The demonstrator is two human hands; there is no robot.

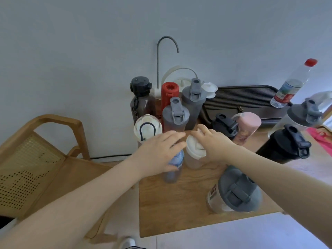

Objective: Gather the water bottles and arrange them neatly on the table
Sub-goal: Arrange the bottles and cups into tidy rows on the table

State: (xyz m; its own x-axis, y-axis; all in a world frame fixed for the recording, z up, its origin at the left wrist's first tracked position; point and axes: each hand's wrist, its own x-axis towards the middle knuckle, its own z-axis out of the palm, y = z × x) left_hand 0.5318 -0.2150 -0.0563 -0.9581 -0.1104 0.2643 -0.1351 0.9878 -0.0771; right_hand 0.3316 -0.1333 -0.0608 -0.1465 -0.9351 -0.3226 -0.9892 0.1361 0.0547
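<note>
Both hands reach over the wooden desk (188, 203) toward the bottles at its far left corner. The left hand (158, 153) is closed around the top of a clear bottle with a blue label (173, 169), which stands upright near the desk's left edge; the fingers cover its cap. The right hand (213, 144) rests on the lid of a white-lidded cup (195, 155) just right of that bottle, fingers curled over the lid's far side; whether it truly grips the cup I cannot tell.

Behind the hands, bottles stand close together against the wall: a dark brown bottle with a black cap (142, 101), a red bottle (169, 94), two grey shakers with flip lids, one tall at the back (194, 103) and one nearer (175, 115), and a clear bottle with a white lid and a black loop (147, 128) at the left edge. Behind these rises a curved metal spout (161, 51).

To the right stand a small black-lidded bottle (224, 124) touching a pink bottle (247, 126), then a large black shaker (285, 146) and a clear shaker with a grey lid (300, 117). A plastic bottle with a red cap (294, 83) leans over a dark slatted tray (242, 99). Nearest the camera, a wide tub with a grey lid (235, 194) sits under the right forearm. A wooden chair (36, 159) stands left of the desk.
</note>
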